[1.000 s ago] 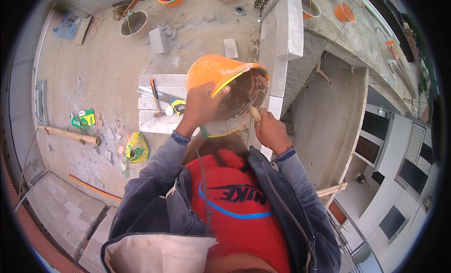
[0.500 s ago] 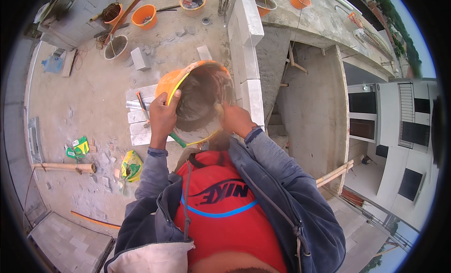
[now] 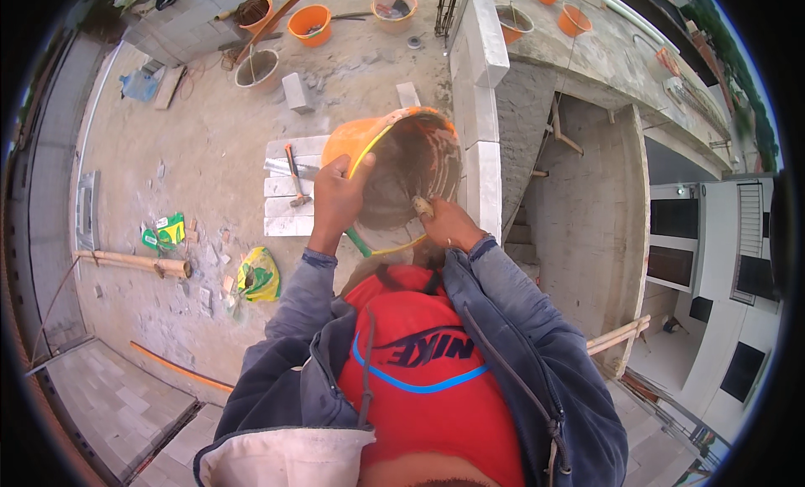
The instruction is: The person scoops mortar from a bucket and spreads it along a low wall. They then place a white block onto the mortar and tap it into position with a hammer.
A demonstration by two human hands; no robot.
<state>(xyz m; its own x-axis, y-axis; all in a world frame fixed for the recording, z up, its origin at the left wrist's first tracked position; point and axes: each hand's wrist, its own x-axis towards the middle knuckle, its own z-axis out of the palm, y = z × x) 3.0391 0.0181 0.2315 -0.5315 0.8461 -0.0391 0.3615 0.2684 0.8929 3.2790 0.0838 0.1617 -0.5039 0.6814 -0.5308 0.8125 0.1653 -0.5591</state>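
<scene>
A tilted orange bucket [image 3: 350, 141] hangs in front of me, its open mouth turned toward me. Wet grey mortar [image 3: 401, 185] coats its inside. My left hand [image 3: 339, 200] grips the left rim, thumb over the edge. A yellow bucket handle with a green grip [image 3: 359, 242] droops along the near rim. Closed at the near right of the bucket's mouth, my right hand [image 3: 453, 227] holds a tool by its pale wooden handle [image 3: 423, 206]; its working end cannot be made out against the mortar.
Left of the bucket, a hammer [image 3: 294, 178] lies on white blocks [image 3: 285, 225]. A white block wall [image 3: 481, 164] rises close on the right, beyond it a stairwell opening [image 3: 521, 235]. Several mortar buckets [image 3: 310, 27] stand farther off. Bamboo poles [image 3: 138, 263] and torn bags [image 3: 258, 275] lie left.
The whole view has shifted, so the surroundings sit farther right. Both hands keep their holds on the bucket and tool. More of the wooden handle shows, and the hammer is in fuller view.
</scene>
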